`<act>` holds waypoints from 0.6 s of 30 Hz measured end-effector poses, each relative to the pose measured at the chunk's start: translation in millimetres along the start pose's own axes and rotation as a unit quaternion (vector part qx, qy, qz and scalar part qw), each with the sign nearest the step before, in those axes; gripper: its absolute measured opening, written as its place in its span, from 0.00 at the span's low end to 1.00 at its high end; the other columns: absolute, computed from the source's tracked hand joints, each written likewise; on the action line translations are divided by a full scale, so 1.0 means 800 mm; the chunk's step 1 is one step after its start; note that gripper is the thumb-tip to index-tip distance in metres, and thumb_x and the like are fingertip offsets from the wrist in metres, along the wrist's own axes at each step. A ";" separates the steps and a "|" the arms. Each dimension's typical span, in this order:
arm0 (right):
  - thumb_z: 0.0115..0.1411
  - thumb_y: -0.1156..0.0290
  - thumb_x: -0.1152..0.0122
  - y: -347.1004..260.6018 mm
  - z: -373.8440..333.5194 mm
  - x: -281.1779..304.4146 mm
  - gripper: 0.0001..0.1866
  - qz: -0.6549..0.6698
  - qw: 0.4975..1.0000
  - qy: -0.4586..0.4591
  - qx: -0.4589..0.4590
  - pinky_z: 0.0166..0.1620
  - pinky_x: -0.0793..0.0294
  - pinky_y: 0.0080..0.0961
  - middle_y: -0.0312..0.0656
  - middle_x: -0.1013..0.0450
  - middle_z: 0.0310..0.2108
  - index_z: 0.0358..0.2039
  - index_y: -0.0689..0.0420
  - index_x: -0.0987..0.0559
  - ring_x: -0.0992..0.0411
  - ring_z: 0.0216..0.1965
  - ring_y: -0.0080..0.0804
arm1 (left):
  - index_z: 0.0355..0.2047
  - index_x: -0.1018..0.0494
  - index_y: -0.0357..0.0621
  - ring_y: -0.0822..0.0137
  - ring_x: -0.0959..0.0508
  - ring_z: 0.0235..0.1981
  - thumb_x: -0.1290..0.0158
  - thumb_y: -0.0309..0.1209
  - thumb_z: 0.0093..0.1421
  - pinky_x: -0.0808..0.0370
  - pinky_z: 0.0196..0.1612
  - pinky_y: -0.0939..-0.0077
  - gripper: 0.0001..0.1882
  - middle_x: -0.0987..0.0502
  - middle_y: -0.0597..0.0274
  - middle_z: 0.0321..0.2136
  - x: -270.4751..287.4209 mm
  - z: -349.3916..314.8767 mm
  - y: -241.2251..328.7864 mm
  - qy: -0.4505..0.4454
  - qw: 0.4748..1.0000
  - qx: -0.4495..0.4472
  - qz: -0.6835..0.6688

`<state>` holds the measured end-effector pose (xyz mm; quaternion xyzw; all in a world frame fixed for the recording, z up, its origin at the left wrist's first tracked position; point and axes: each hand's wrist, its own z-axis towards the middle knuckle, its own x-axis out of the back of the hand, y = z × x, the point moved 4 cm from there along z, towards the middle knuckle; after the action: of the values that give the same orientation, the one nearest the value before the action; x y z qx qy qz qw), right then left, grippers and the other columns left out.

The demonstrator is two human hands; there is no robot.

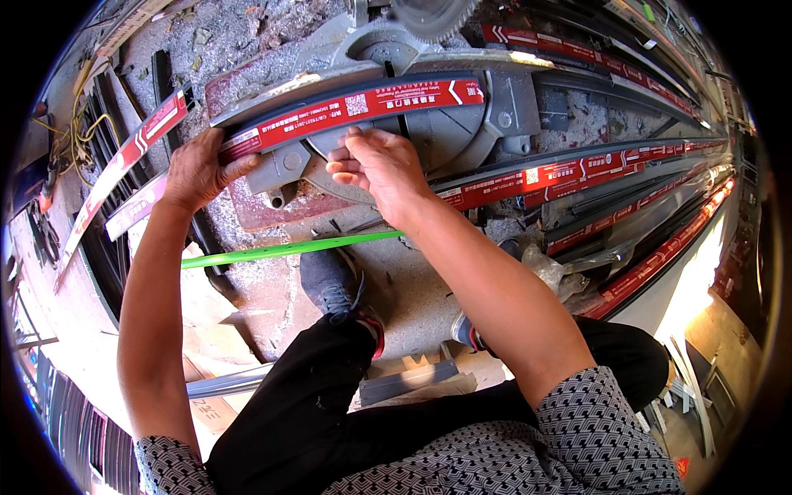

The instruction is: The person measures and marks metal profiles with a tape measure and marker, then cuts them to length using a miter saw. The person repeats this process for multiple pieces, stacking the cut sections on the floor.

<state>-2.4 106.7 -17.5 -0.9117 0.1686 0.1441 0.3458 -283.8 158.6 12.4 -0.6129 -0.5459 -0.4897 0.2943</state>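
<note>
A long dark metal profile with a red printed film (pixel 379 103) lies across the grey bed of a mitre saw (pixel 462 132). My left hand (pixel 202 172) grips it near its left part, thumb in front and fingers over the far side. My right hand (pixel 379 169) is in front of the profile's middle, over the round saw table. Its fingers are curled in with the thumb close to the index finger; whether anything small is between them is hidden. The toothed circular blade (pixel 433 15) is raised beyond the profile.
More red-filmed profiles (pixel 569 177) lie stacked at the right. Other strips (pixel 124 157) and a yellow cord (pixel 78 136) lie at the left. A bright green strip (pixel 289 249) runs across in front of the saw, above my shoe (pixel 330 280). Metal shavings cover the floor.
</note>
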 end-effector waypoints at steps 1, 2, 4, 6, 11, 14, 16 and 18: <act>0.72 0.62 0.40 -0.001 -0.002 0.004 0.14 -0.006 1.000 -0.002 0.004 0.34 0.16 0.22 0.42 0.20 0.32 0.38 0.61 0.21 0.19 0.30 0.27 | 0.37 0.27 0.38 0.43 0.18 0.41 0.47 0.76 0.54 0.24 0.45 0.49 0.45 0.21 0.46 0.34 -0.001 0.000 0.000 0.002 1.000 -0.001 -0.003; 0.71 0.62 0.39 -0.002 -0.004 0.009 0.13 -0.011 1.000 -0.003 0.009 0.34 0.16 0.23 0.43 0.20 0.33 0.39 0.61 0.21 0.19 0.31 0.27 | 0.37 0.26 0.38 0.43 0.18 0.41 0.47 0.76 0.54 0.24 0.45 0.49 0.45 0.21 0.46 0.34 -0.001 0.000 0.001 0.005 1.000 -0.002 -0.006; 0.71 0.63 0.39 -0.009 -0.010 0.016 0.13 -0.026 0.999 -0.007 0.022 0.35 0.16 0.23 0.43 0.20 0.34 0.39 0.62 0.21 0.19 0.31 0.27 | 0.37 0.26 0.38 0.43 0.19 0.41 0.47 0.76 0.55 0.24 0.45 0.49 0.45 0.21 0.46 0.34 0.000 0.000 0.000 0.006 1.000 -0.004 -0.009; 0.71 0.65 0.39 -0.021 -0.017 0.028 0.12 -0.046 0.998 -0.011 0.039 0.36 0.15 0.24 0.43 0.20 0.34 0.40 0.62 0.21 0.19 0.32 0.28 | 0.38 0.26 0.38 0.43 0.19 0.41 0.47 0.75 0.55 0.24 0.45 0.49 0.45 0.21 0.46 0.35 -0.001 0.000 0.000 0.004 1.000 -0.004 -0.008; 0.71 0.65 0.38 -0.075 -0.045 0.067 0.12 -0.085 0.990 0.008 0.113 0.38 0.15 0.27 0.43 0.20 0.34 0.42 0.63 0.21 0.19 0.33 0.28 | 0.38 0.26 0.38 0.42 0.19 0.41 0.46 0.74 0.55 0.24 0.45 0.49 0.44 0.21 0.45 0.35 -0.001 -0.003 -0.002 0.005 1.000 -0.006 -0.008; 0.70 0.65 0.37 -0.146 -0.069 0.097 0.12 -0.138 0.965 0.083 0.207 0.39 0.16 0.26 0.44 0.19 0.35 0.44 0.62 0.20 0.19 0.33 0.27 | 0.38 0.27 0.38 0.41 0.19 0.41 0.46 0.74 0.55 0.24 0.44 0.48 0.43 0.21 0.45 0.35 0.002 -0.004 0.000 0.026 0.999 -0.017 -0.022; 0.70 0.65 0.37 -0.218 -0.092 0.114 0.13 -0.164 0.933 0.119 0.299 0.39 0.16 0.25 0.44 0.19 0.35 0.45 0.62 0.20 0.20 0.33 0.27 | 0.38 0.27 0.39 0.41 0.19 0.41 0.46 0.73 0.55 0.24 0.44 0.47 0.43 0.21 0.45 0.35 0.002 -0.005 0.002 0.033 0.999 -0.018 -0.028; 0.70 0.65 0.39 -0.305 -0.113 0.126 0.14 -0.203 0.888 0.089 0.402 0.37 0.18 0.24 0.43 0.19 0.35 0.49 0.62 0.21 0.22 0.32 0.26 | 0.39 0.28 0.39 0.40 0.19 0.41 0.45 0.73 0.55 0.24 0.44 0.47 0.42 0.21 0.44 0.35 -0.003 -0.001 -0.003 0.025 0.999 -0.018 -0.019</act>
<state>200.7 196.0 151.4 -0.7180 0.0537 -0.0909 0.6880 -286.4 157.3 10.1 -0.5951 -0.5414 -0.5197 0.2875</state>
